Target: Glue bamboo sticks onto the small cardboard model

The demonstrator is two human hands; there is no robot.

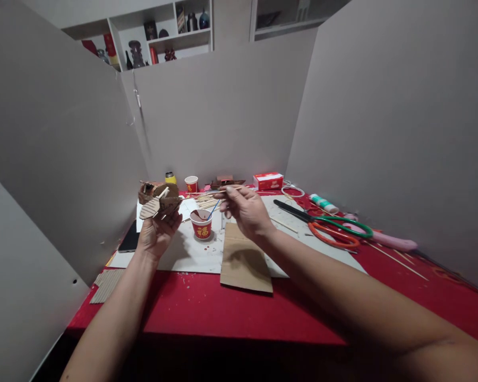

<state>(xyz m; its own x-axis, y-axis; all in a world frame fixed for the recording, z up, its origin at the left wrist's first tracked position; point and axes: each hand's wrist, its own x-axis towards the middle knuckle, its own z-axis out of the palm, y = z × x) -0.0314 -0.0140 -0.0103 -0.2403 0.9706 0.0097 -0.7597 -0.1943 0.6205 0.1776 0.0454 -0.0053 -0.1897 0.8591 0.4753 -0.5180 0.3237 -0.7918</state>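
Head camera, and both hands are up over the desk: the left hand (pixel 156 234) has its fingers curled around a small cardboard model (pixel 162 203), raised off the surface above the left end of the white board (pixel 183 253). The right hand (pixel 245 210) pinches one end of a thin wooden stick (pixel 205 195) between thumb and fingertips, and the stick runs level across to the model; I can't tell whether its far tip touches the cardboard or stops just short. Right below that span stands a red paper cup (pixel 201 225) with a blue-handled tool leaning in it. That is the hazard I would watch, since a dropped wrist or a dipping stick could clip the cup and tip it over onto the board. The stick looks slender, so a hard push against the model might bow or snap it, or dent the cardboard. A squeeze from the left hand could crush the model's thin flaps. A brown cardboard sheet (pixel 245 260) lies under the right forearm, and two pairs of scissors (pixel 336 229) rest well off to the right on the red tablecloth (pixel 223 310).
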